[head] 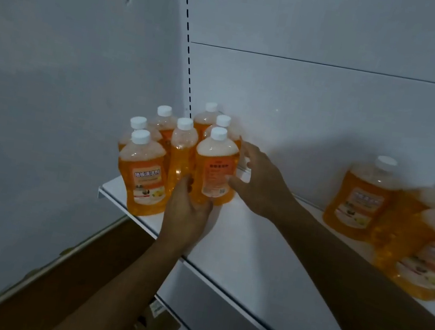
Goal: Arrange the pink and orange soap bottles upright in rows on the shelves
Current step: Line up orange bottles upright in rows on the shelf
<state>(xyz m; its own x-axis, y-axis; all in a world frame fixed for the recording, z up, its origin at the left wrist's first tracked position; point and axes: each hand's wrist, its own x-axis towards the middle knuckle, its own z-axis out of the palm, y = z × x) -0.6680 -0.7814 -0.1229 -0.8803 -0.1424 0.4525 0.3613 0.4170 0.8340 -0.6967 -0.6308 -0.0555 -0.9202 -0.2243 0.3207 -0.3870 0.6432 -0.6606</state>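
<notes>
At the left end of the white shelf [231,239], seven orange soap bottles [182,148] with white caps stand upright in a tight cluster against the wall corner. Nearest the shelf's front edge, my left hand [187,211] touches the base of the front right bottle [215,170], fingers curled against its lower side. My right hand [260,182] hovers just beside the same bottle, fingers spread and relaxed, thumb near the label; whether it touches cannot be told. Toward the shelf's right end, well apart, a second group of orange bottles [365,197] stands, blurred.
</notes>
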